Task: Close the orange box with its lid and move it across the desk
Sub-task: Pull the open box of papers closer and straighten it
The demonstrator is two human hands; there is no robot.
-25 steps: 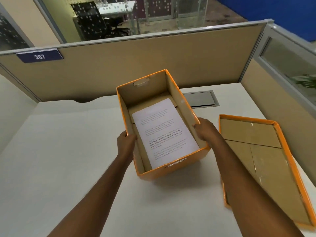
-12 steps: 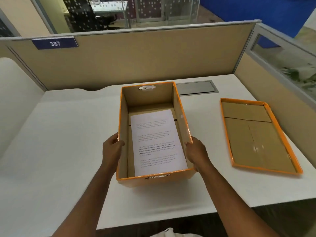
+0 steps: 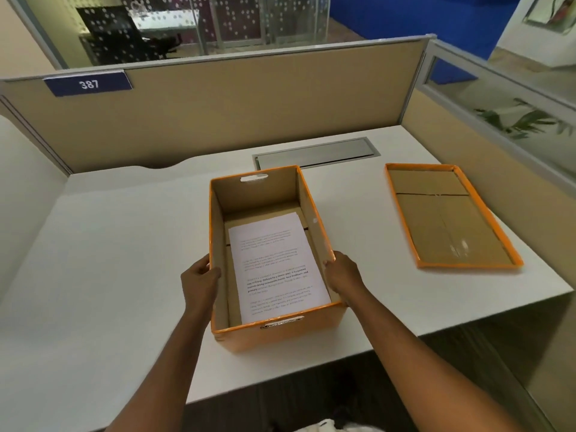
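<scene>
Head view: both my hands, left (image 3: 199, 280) and right (image 3: 341, 272), grip the open box (image 3: 268, 335) on the table (image 3: 124, 244); lid (image 3: 448, 219) off, nothing done.

Box (image 3: 274, 335) open, standing on desk (image 3: 109, 260) near front edge, about midway along. Sheet of paper (image 3: 277, 266) lying inside on bottom. Lid (image 3: 448, 216) lying upturned toward right edge, apart from box. Cable hatch (image 3: 314, 152) at rear edge, behind box.
</scene>
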